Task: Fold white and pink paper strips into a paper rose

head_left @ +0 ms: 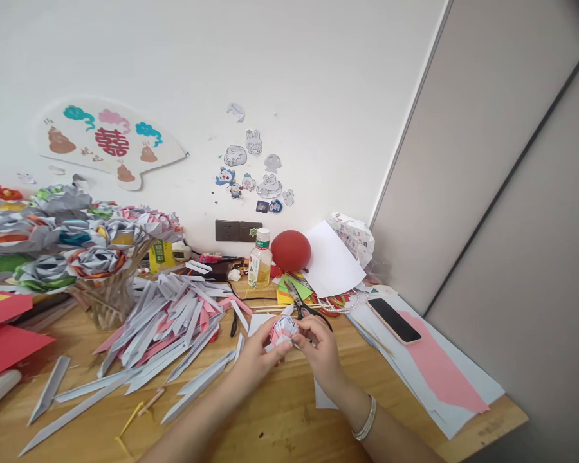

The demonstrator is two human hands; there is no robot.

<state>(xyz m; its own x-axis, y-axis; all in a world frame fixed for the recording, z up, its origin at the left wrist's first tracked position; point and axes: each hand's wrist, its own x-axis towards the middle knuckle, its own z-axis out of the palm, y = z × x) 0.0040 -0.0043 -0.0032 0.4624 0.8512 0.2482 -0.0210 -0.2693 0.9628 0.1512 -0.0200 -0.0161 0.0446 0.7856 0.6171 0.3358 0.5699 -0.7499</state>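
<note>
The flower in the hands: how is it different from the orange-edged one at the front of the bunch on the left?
The held flower is pink and white; the orange-edged flower is mostly white.
The held flower looks smaller and more compact, the orange-edged flower wider.
The held flower sits between the left hand and right hand; the orange-edged flower stands among others.
Both look like layered paper.
</note>
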